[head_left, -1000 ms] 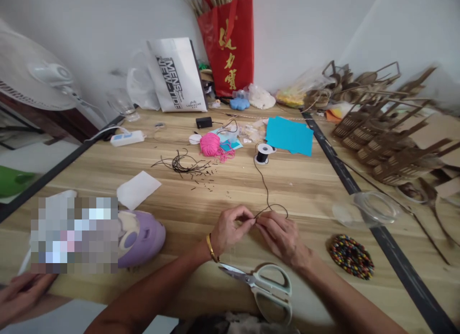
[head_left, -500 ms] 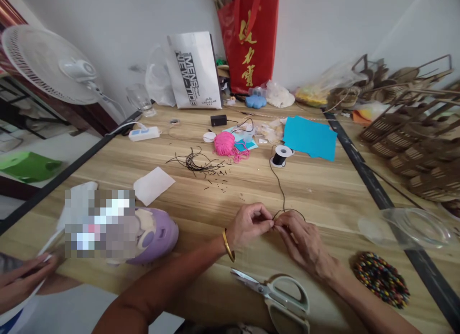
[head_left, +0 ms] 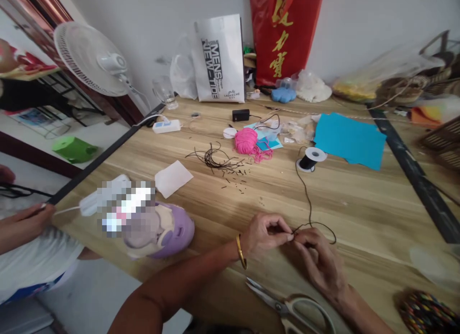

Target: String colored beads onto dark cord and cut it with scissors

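My left hand point(head_left: 268, 233) pinches a thin black cord point(head_left: 308, 195) between thumb and fingertips. Right beside it, my right hand point(head_left: 319, 257) is closed on the same cord, the fingertips of both almost touching. From there the cord makes a loop to the right and runs back to a white spool point(head_left: 315, 155) wound with black cord. The exact spot between the fingers is too small to make out. Scissors point(head_left: 283, 305) with pale handles lie on the table just below my hands, blades partly apart.
Cut black cords point(head_left: 215, 159) and tiny offcuts lie mid-table, near a pink yarn ball point(head_left: 246, 141) and blue sheets point(head_left: 348, 140). A purple object point(head_left: 179, 231), partly blurred out, stands at left. Colourful beads point(head_left: 427, 312) sit at lower right. Another person's hand point(head_left: 27, 224) is at far left.
The view has swung to the left, so things on the table appear further right. Both my hands keep their pinch on the cord. The other person's hand at the left has risen.
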Tool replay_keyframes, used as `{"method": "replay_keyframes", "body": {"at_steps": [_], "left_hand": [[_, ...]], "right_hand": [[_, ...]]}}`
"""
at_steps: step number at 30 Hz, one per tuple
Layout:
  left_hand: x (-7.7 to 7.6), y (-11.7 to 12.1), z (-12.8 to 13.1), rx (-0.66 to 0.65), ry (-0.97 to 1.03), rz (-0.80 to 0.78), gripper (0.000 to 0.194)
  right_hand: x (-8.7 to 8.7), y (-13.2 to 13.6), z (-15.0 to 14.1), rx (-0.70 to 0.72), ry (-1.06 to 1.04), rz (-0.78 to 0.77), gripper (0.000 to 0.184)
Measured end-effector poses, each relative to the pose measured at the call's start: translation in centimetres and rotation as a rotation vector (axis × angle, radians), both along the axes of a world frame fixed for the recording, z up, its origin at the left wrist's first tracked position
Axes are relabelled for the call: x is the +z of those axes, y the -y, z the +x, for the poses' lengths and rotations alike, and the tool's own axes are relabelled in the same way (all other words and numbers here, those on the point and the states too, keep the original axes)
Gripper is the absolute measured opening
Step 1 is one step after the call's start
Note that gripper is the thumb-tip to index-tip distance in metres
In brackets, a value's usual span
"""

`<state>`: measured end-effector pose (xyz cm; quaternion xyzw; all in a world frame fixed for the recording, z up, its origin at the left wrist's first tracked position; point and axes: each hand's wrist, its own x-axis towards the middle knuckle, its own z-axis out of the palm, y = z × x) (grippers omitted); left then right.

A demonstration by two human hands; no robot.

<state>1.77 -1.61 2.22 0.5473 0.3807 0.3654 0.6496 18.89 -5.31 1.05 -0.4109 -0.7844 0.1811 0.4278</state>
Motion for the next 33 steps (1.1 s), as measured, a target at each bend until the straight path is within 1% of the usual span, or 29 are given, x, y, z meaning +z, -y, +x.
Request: {"method": "replay_keyframes", "body": {"at_steps": [2,6,10,14,20,28,33], "left_hand": [[-0.05,0.0,-0.08,-0.003,0.027,-0.016,0.012],[-0.04,0.04,-0.13,0.001,0.027,-0.063,0.018],[0.08,0.05,-0.14,-0.009,0.001,-0.046,0.02],[0.34,-0.13,-0.23,-0.055,0.066,-0.095,0.025],[0.34,-0.25,-0.25,-0.097,0.078,-0.157,0.03],[0.43,0.01,-0.3,-0.013,0.012,-0.068,0.026],[0.55,0.3,-0.18,-0.011,0.019,-0.016,0.026]], "right_hand": [[-0.43,0.08,0.24,0.01,0.014,0.025,0.006],[-0.8,-0.02,0.58,0.04,0.042,0.057,0.012],[-0.6,-0.09,0.56,0.034,0.035,0.049,0.014],[-0.39,-0.08,0.42,0.03,0.005,0.019,0.011],[-0.32,-0.08,0.42,0.026,-0.032,0.05,0.012],[-0.45,-0.09,0.42,0.035,-0.016,0.056,0.011],[-0.1,-0.01,0.33,0.026,0.003,0.09,0.009]]}}
